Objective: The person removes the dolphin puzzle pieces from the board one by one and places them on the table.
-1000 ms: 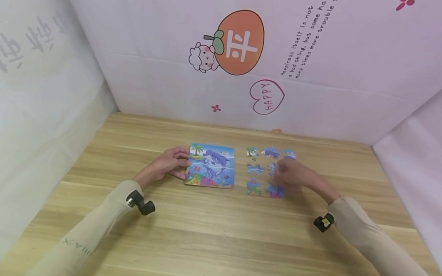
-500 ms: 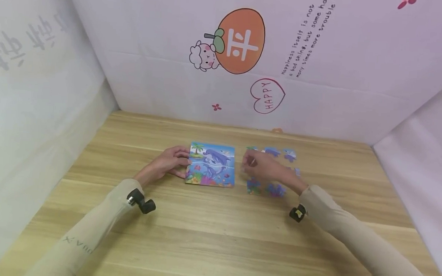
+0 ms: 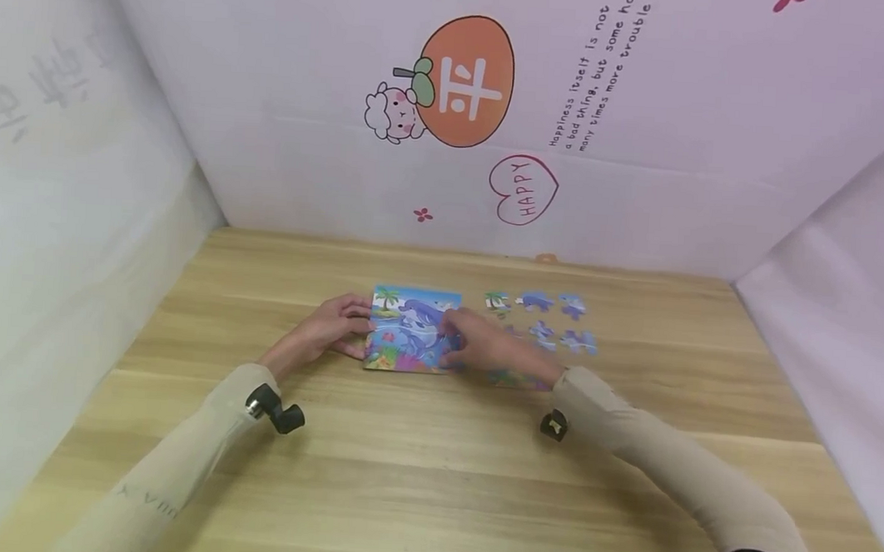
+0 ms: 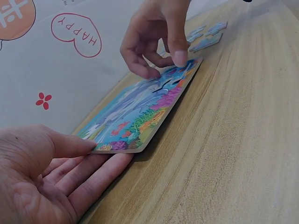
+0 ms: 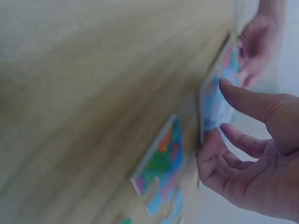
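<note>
A square dolphin-picture puzzle board [image 3: 414,354] lies near the middle of the table. My left hand [image 3: 330,327] pinches its left edge; in the left wrist view the thumb rests on top and fingers reach beneath. Over the board's right edge is my right hand [image 3: 476,340]. In the right wrist view, its thumb and index finger stand apart with no thing seen between them, while the curled fingertips are close to or touching the board [image 5: 216,93]. To the right lie loose jigsaw pieces, including a dolphin piece [image 3: 536,301] and a pale blue piece [image 3: 579,342]; my right forearm partly hides others.
The wooden table [image 3: 402,474] spreads out in front of the board. A white printed cloth [image 3: 309,94] stands behind it, with more cloth at both sides. A colourful corner piece [image 5: 161,156] lies close to my right hand.
My right hand has moved left from the loose pieces to the board's right edge, uncovering pieces on the right. My left hand keeps its hold on the board's left edge.
</note>
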{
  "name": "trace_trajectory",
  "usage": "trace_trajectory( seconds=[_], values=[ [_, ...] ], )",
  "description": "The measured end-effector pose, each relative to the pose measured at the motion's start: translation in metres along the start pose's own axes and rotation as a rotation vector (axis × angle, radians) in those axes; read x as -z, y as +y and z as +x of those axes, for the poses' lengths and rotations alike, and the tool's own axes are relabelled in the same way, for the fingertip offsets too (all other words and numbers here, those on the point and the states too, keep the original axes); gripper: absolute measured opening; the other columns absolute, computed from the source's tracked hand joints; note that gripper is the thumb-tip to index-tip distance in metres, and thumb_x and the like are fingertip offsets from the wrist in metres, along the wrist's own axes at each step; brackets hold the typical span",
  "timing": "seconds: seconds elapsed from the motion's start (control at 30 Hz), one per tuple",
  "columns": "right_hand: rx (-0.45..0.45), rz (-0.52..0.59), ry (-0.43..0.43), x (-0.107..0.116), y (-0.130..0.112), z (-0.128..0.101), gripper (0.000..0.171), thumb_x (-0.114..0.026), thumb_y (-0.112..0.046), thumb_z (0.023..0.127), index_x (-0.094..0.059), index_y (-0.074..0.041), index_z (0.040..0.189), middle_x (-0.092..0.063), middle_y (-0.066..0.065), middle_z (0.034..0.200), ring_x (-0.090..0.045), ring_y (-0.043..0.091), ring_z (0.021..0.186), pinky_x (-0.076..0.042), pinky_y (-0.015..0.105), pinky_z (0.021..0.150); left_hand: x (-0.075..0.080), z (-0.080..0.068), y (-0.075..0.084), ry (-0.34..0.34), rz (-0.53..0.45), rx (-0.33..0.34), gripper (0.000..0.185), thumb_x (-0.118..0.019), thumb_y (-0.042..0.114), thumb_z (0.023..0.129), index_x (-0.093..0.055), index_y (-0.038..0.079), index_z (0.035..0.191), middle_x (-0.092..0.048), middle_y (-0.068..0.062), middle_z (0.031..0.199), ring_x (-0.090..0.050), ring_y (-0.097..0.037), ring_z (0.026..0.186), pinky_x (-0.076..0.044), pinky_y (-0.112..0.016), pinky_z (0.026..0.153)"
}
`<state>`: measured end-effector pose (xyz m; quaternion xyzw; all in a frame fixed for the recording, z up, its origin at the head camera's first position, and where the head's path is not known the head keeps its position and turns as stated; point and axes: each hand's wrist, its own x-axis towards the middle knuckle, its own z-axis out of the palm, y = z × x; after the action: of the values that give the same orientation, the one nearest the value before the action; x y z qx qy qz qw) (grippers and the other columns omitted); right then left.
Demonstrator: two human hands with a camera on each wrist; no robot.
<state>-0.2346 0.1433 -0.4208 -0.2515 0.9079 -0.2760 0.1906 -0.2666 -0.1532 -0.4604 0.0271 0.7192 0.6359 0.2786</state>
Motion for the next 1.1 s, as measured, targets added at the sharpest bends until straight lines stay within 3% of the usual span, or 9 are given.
trace_trajectory(
  seconds=[0.13, 0.27, 0.53, 0.8, 1.1],
  values=[
    [-0.008, -0.036, -0.006, -0.006, -0.004, 0.001, 0.038, -0.080, -0.017, 0.093, -0.059, -0.003, 0.121, -0.057, 0.012, 0.120, -0.057, 0.024, 0.107, -0.059, 0.036, 0.095, 0.000, -0.001, -0.001, 0.011, -0.015, 0.007, 0.055, -0.059, 0.003, 0.105, -0.038, -0.001, 0.155, -0.045, -0.023, 0.156, -0.067, -0.024, 0.111, -0.069, -0.035, 0.079],
    [-0.022, -0.023, 0.002, -0.007, -0.005, 0.002, 0.034, -0.081, -0.016, 0.093, -0.059, -0.004, 0.115, -0.057, 0.012, 0.117, -0.057, 0.024, 0.105, -0.059, 0.036, 0.094, 0.003, -0.003, 0.001, -0.024, -0.051, 0.014, 0.055, -0.058, 0.006, 0.106, -0.038, 0.000, 0.156, -0.050, -0.024, 0.151, -0.072, -0.019, 0.100, -0.069, -0.036, 0.083],
    [-0.052, 0.020, 0.010, -0.007, -0.002, 0.006, 0.046, -0.083, -0.016, 0.091, -0.053, -0.003, 0.123, -0.058, 0.014, 0.117, -0.058, 0.027, 0.108, -0.059, 0.038, 0.095, 0.012, -0.004, 0.003, -0.122, -0.114, 0.032, 0.059, -0.054, 0.010, 0.109, -0.029, 0.004, 0.163, -0.057, -0.025, 0.144, -0.074, -0.025, 0.107, -0.066, -0.041, 0.093],
    [-0.087, 0.052, 0.033, -0.009, -0.002, 0.004, 0.053, -0.083, -0.018, 0.091, -0.051, -0.002, 0.130, -0.062, 0.011, 0.106, -0.060, 0.022, 0.090, -0.058, 0.031, 0.077, 0.010, -0.003, 0.002, -0.093, -0.105, 0.027, 0.060, -0.056, 0.004, 0.107, -0.032, 0.002, 0.161, -0.060, -0.021, 0.136, -0.072, -0.021, 0.103, -0.067, -0.039, 0.090],
    [0.046, 0.057, 0.079, -0.010, 0.005, 0.001, 0.031, -0.074, -0.008, 0.097, -0.060, -0.004, 0.125, -0.068, 0.010, 0.099, -0.064, 0.019, 0.086, -0.060, 0.029, 0.076, 0.004, 0.000, 0.000, -0.017, -0.068, 0.054, 0.056, -0.057, 0.006, 0.107, -0.037, 0.004, 0.160, -0.050, -0.025, 0.152, -0.071, -0.019, 0.102, -0.069, -0.036, 0.083]
  ],
)
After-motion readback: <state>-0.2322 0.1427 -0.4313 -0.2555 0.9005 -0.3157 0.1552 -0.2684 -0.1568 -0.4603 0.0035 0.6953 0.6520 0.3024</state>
